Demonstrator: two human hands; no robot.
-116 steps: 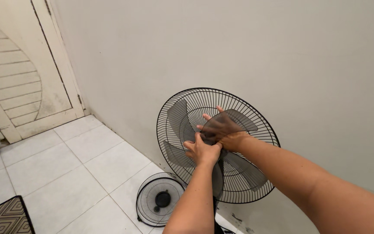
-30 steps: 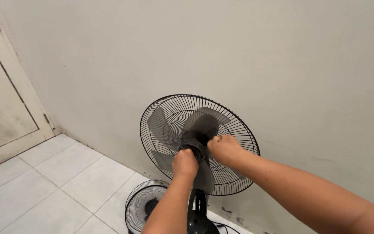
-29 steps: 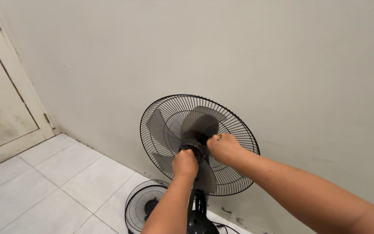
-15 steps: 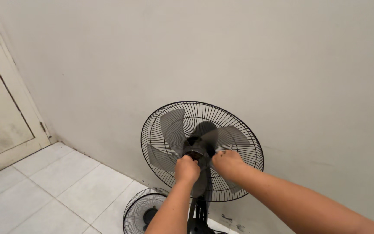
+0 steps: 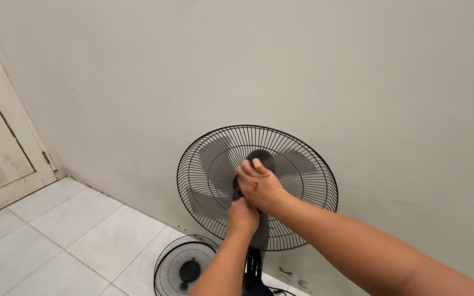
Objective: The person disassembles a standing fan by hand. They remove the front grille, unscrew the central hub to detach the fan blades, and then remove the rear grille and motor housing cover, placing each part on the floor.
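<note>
We work at the hub of the standing fan (image 5: 257, 186), whose rear guard (image 5: 308, 219) stays mounted close to the wall (image 5: 303, 66). Half a second ago both our fists sat side by side below the hub. Now the right hand (image 5: 260, 186) has risen and lies over the hub, its grip closed around the centre, while the left hand (image 5: 242, 215) remains clenched just beneath, touching it. The grey blades (image 5: 204, 164) have turned to a new angle. The detached front guard (image 5: 185, 268) lies on the tiled floor (image 5: 72, 241).
</note>
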